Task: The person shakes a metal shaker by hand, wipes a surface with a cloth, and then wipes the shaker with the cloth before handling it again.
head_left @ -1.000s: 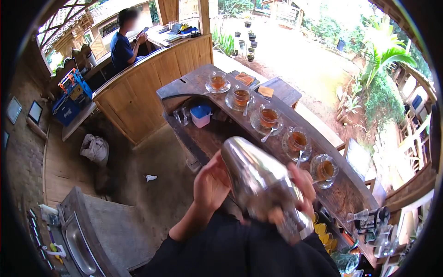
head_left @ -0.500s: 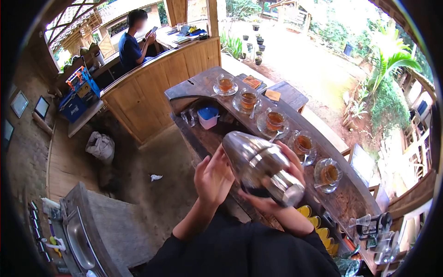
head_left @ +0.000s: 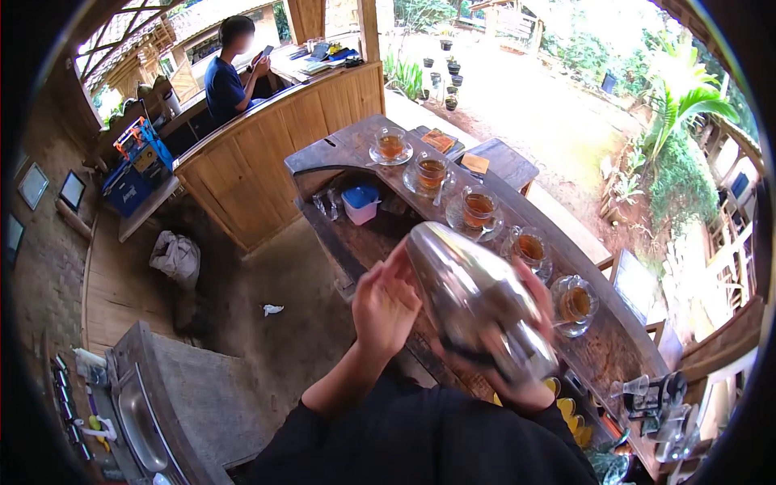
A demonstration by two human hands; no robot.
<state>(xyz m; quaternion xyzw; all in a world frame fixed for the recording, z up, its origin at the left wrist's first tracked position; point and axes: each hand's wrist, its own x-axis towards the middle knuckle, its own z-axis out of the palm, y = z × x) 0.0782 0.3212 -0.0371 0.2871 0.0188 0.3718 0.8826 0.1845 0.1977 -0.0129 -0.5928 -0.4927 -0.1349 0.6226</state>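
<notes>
A shiny metal flask, blurred by motion, is tilted between my two hands, above the near side of the wooden counter. My left hand touches its upper left end, fingers partly hidden behind it. Round its right side and lower end wraps my right hand, also smeared. Beyond the flask, several glass cups of amber liquid stand on saucers in a curved row, among them a far cup, a middle cup and a near cup. Spoons lie on some saucers.
A blue-lidded tub sits on the shelf under the counter. Yellow cups and glassware are at the lower right. A person holds a phone behind the wooden partition. A sink is at the lower left.
The flask and my right hand have moved a little to the right. My left hand has also shifted right and its fingers are more bent, nearer the flask's side.
</notes>
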